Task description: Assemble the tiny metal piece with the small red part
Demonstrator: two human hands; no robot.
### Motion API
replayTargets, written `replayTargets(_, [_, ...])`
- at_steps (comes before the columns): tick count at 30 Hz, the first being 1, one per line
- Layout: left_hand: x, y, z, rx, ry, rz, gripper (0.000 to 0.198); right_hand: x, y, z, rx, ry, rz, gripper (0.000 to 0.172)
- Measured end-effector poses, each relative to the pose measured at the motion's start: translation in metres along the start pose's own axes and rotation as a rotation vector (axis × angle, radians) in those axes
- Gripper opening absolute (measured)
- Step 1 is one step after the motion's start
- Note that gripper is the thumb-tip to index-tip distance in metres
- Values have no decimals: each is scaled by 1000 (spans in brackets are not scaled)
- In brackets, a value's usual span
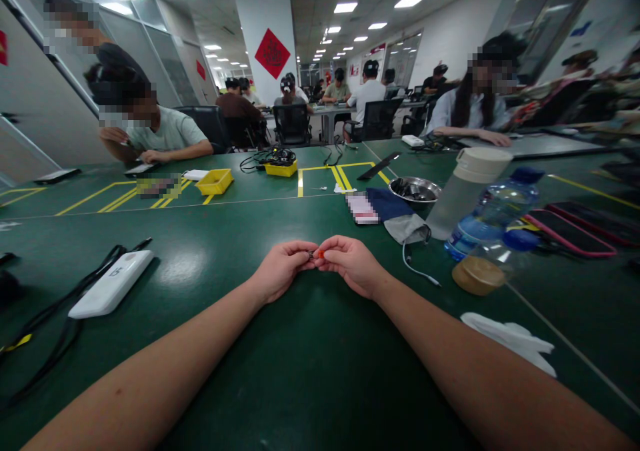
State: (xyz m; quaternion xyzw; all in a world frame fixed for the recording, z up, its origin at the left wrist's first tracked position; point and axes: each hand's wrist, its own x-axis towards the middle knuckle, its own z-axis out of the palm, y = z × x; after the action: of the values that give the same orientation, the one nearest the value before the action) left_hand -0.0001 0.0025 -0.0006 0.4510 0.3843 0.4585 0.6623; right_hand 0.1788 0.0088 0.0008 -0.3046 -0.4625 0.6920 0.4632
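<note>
Above the green table [225,231], my left hand [284,268] and my right hand [353,261] meet at the fingertips near the middle of the view. Between the left thumb and fingers I pinch a small dark metallic piece [311,255], mostly covered by the fingertips. A small orange-red piece [321,254] shows in the pinch of my right hand. The two pieces sit very close together; whether they are joined I cannot tell. Both are too small to name.
At left lies a white power bank [113,284] with black cables. To the right stand a frosted bottle [463,191], two plastic bottles, a metal bowl [415,190] and white gloves [510,338]. Yellow trays [215,182] sit farther back. People work across the table.
</note>
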Motion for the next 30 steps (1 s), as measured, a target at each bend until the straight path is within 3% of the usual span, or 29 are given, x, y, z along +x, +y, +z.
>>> replayTargets(19, [-1,2,2,-13,43,-8,26,-1,-2,3,-11,28,-2,13])
replayTargets(30, [0,-3,-2,130,-27,135,27,0,-1,0,2,80,-42,13])
